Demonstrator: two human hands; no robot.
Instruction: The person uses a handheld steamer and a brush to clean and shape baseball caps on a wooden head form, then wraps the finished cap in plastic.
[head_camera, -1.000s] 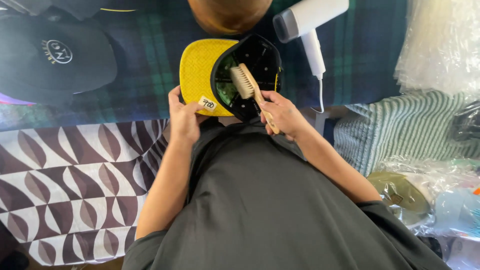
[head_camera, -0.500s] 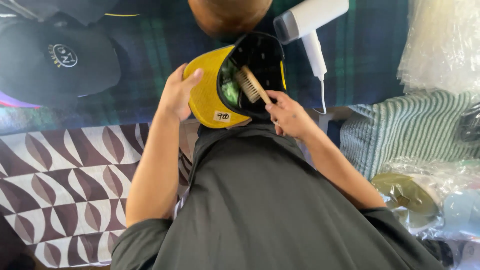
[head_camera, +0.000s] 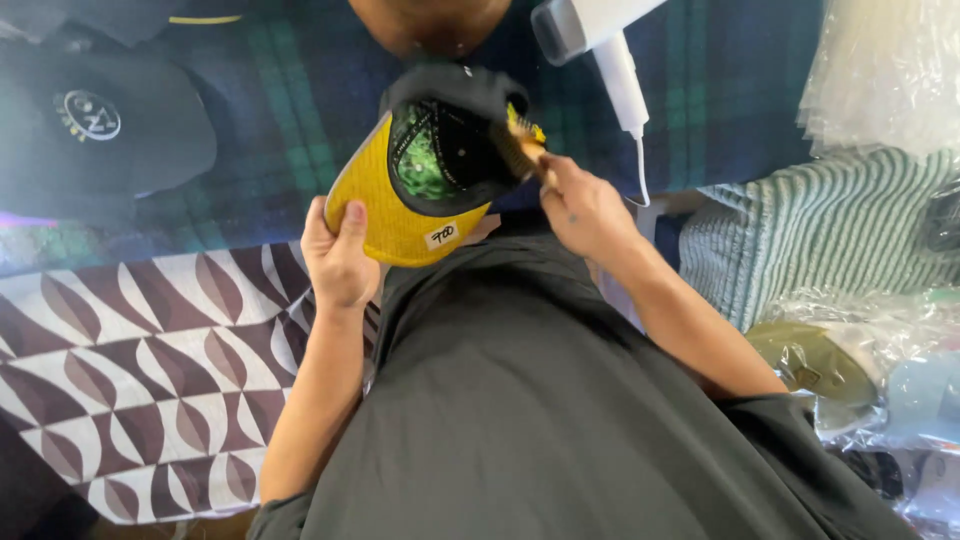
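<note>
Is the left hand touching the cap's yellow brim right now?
Touching. The head view shows the left hand gripping the yellow brim edge, thumb pressed on its underside.

The left hand (head_camera: 338, 255) has slid from the cap's (head_camera: 430, 170) upper brim edge down to its near edge (cap now tilted more), and the brush (head_camera: 525, 150) has shifted to the cap's right rim.

Covered in dark green-and-blue plaid cloth (head_camera: 270, 110) (brightly lit from above), meeting a brown-and-white leaf-patterned cloth (head_camera: 130, 350) nearer the camera.
</note>
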